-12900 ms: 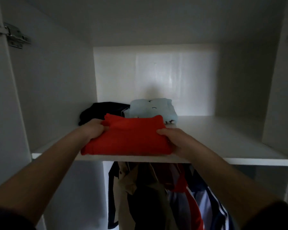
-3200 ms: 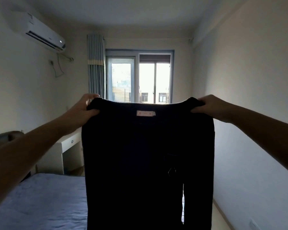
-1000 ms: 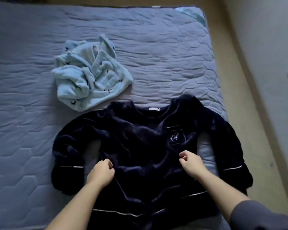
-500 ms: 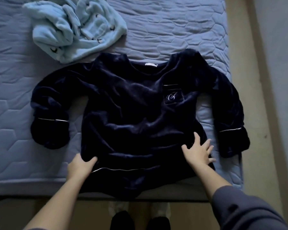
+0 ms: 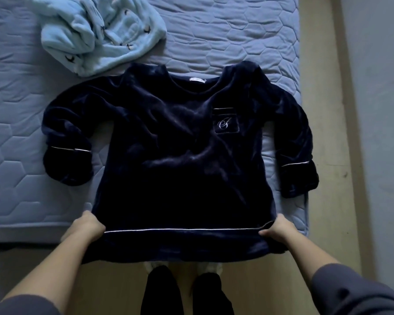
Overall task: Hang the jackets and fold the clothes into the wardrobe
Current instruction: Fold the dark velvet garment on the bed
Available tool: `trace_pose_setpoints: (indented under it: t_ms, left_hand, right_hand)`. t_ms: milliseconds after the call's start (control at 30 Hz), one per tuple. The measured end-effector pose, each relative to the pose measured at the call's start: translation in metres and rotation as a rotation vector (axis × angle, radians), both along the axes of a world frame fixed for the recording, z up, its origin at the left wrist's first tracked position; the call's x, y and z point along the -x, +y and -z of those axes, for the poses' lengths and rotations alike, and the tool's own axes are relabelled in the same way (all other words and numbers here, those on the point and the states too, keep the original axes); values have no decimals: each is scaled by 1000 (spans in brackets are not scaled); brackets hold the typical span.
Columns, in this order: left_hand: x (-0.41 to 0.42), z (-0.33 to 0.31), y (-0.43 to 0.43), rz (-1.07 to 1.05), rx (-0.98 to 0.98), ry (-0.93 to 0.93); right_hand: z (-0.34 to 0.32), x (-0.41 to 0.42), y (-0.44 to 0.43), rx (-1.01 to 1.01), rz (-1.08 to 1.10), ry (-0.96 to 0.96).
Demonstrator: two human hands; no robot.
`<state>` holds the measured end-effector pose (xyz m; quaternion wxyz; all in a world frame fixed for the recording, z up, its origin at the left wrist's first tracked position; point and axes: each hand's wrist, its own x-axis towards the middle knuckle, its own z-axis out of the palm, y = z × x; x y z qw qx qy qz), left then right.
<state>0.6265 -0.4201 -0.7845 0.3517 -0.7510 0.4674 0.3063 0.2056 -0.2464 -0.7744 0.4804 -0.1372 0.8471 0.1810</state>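
A dark blue top [image 5: 180, 155] lay face up and spread flat on the bed [image 5: 225, 37], near the right side of the mattress. Its long axis ran straight away from the person: the collar pointed to the far side of the bed, and the hem pointed back toward the person, hanging over the near edge. A thin white stripe ran across the top just above the hem. The chest pocket [image 5: 225, 121], stitched with a pale curly letter, sat on the right half of the front.

Both sleeves were bent downward beside the body of the top, with the cuffs pointing toward the person. The left sleeve [image 5: 66, 144] rested fully on the mattress. The right sleeve [image 5: 298, 155] reached slightly past the bed's right edge.

The left hand [image 5: 87, 228] gripped the left corner of the hem, its fingers curled into the cloth. The right hand [image 5: 279, 230] gripped the right corner in the same way, its fingers clenched on the fabric just at the end of the white stripe. The hem was stretched straight between the two hands.

A crumpled light blue garment [image 5: 105, 35] lay on the bed beyond the top's left shoulder, touching or nearly touching it. The person's feet [image 5: 162, 289] stood on the floor [image 5: 321, 133] below the hem.
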Motion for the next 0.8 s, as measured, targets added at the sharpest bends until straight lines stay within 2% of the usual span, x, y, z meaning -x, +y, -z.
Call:
trace_pose_setpoints:
  t_ms: [100,233,300,367,433,500,567,700,800]
  left_hand:
    - [16,-8,1,97,-57,-86]
    - [15,-14,0,184,-36,-113]
    - [9,-10,2,187,-55,-93]
    - [8,-4,4,286,-98,-121]
    - [13,-1,-6,437,-168,-198]
    - [27,-4,-33,574,-173,-239]
    - [45,-5,-71,659,-14,-121]
    - [93,-4,-162,747,518,299]
    - [135,5,-224,787,732,429]
  right_hand:
    - [-7,-6,-25,-55,-99,32]
    - [-8,-14,-40,-17,-43,72]
    - [-2,-17,-34,-63,-41,83]
    - [7,-21,-30,-146,-90,90]
    - [11,-23,-35,-163,-108,185]
    - [12,-21,-50,-39,-154,336]
    - [10,-18,-78,109,-257,366]
    - [14,3,-162,393,-366,422]
    - [23,18,-232,638,-455,510]
